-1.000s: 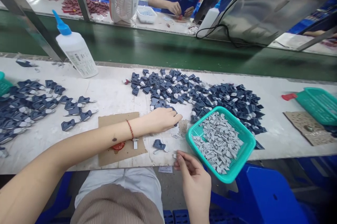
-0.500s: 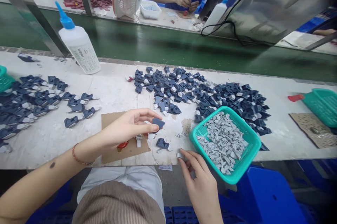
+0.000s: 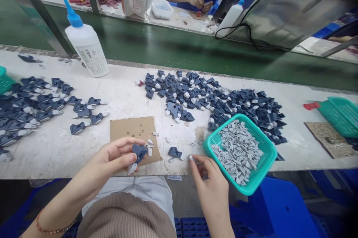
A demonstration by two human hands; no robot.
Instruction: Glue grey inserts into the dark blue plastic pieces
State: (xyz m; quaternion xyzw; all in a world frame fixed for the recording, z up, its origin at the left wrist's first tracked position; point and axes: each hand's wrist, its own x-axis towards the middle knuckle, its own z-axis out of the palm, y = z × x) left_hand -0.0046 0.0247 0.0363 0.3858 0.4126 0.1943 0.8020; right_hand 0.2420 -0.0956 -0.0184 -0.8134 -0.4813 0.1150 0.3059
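Observation:
My left hand [image 3: 116, 158] is closed on a dark blue plastic part [image 3: 139, 152] with a pale grey tip pointing down, over the front of a brown cardboard sheet [image 3: 120, 126]. Pinched between the thumb and fingertips of my right hand [image 3: 210, 173] is a small light grey plastic piece [image 3: 191, 157]. That hand is left of a green basket [image 3: 272, 158] full of similar grey pieces [image 3: 237, 148]. A single blue part [image 3: 175, 152] lies on the table between my hands. Small grey pieces [image 3: 150, 146] rest on the cardboard beside my left hand.
A pile of blue parts [image 3: 184, 92] spreads behind the basket, and more blue parts [image 3: 36, 104] lie at left. A white glue bottle [image 3: 89, 50] with a blue nozzle stands at the back left. Across the green strip [image 3: 167, 50], another person's hands [image 3: 200, 2] work.
My left hand has drawn back toward me and left with the blue part, which is now turned so its grey end shows. My right hand has barely moved, still pinching the grey piece.

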